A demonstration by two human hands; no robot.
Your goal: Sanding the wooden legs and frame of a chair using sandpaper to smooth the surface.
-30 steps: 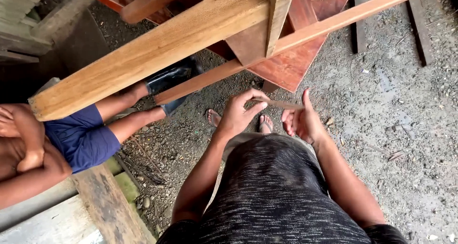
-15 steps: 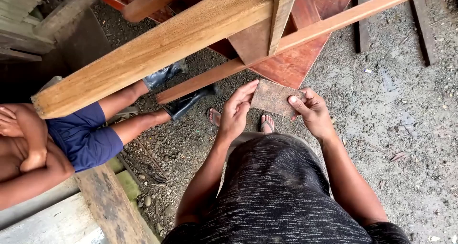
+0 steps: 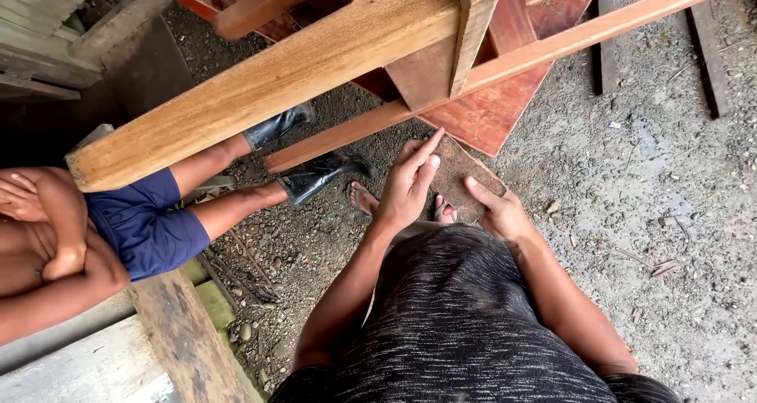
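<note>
I hold a brown sheet of sandpaper [image 3: 461, 174] flat in front of me, over my sandalled feet. My right hand [image 3: 495, 210] grips its lower right edge, thumb on top. My left hand [image 3: 410, 184] lies against the sheet's left side with the fingers stretched out straight along it. Just beyond my hands stands an overturned piece of wooden furniture, with a thick pale leg [image 3: 260, 80] and a thin reddish rail [image 3: 505, 60] crossing above the sheet.
Another person sits at the left on a plank bench [image 3: 177, 340], in blue shorts [image 3: 138, 222] and black boots [image 3: 319, 170], arms folded. Gravel ground [image 3: 662, 214] spreads to the right, with wooden slats [image 3: 706, 56] lying at the top right.
The sandpaper went from edge-on to flat and dropped lower toward my body. My left fingers straightened along it. The seated person's boots shifted right.
</note>
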